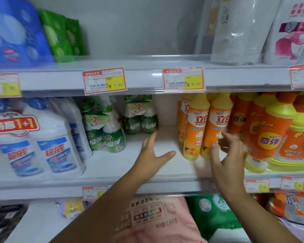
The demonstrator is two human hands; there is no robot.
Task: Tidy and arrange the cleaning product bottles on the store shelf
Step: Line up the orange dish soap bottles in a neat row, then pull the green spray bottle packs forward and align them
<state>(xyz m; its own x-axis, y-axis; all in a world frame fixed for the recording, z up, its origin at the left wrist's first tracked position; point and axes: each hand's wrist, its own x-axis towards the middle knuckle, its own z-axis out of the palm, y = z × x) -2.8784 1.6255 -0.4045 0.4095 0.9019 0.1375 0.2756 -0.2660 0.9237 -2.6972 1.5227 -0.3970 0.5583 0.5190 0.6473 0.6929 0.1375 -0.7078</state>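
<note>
On the middle shelf, green and white spray bottle packs stand left of a bare gap. Orange and yellow dish soap bottles stand right of the gap, with bigger orange jugs beyond them. My left hand lies flat and open on the bare shelf in the gap, fingers pointing toward the back. My right hand hovers blurred in front of the slim orange bottles, fingers spread and curled, holding nothing.
White toilet cleaner bottles with a red 1+1 sticker fill the shelf's left end. Price tags line the shelf edges. Refill pouches stand on the top shelf. Pink and green bags lie on the shelf below.
</note>
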